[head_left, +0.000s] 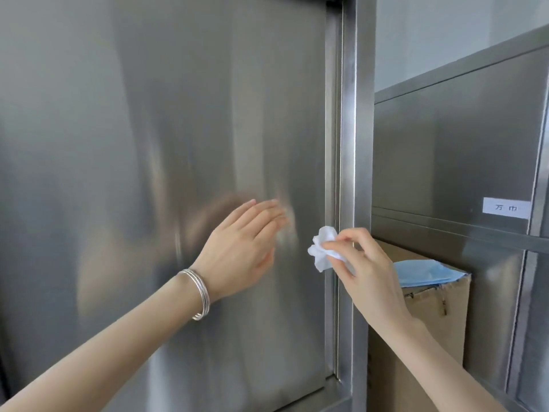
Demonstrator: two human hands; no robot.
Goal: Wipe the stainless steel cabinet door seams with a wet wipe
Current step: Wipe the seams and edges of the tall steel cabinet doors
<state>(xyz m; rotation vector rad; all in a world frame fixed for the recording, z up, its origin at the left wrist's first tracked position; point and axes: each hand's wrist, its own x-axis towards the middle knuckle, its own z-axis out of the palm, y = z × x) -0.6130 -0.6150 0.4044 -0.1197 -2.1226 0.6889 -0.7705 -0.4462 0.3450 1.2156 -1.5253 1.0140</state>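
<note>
A large stainless steel cabinet door (178, 129) fills the left and middle of the head view. Its vertical seam (337, 144) runs down the right edge, beside the steel frame post (361, 114). My left hand (240, 251), with thin silver bangles on the wrist, lies flat on the door, fingers extended and together. My right hand (365, 260) pinches a crumpled white wet wipe (322, 248) and holds it against the seam at mid height.
To the right stands a second steel cabinet (445, 159) with a white label (506, 208). Between the cabinets sits a cardboard box (430, 322) holding blue material (424, 272). The door's lower seam (312, 388) shows at the bottom.
</note>
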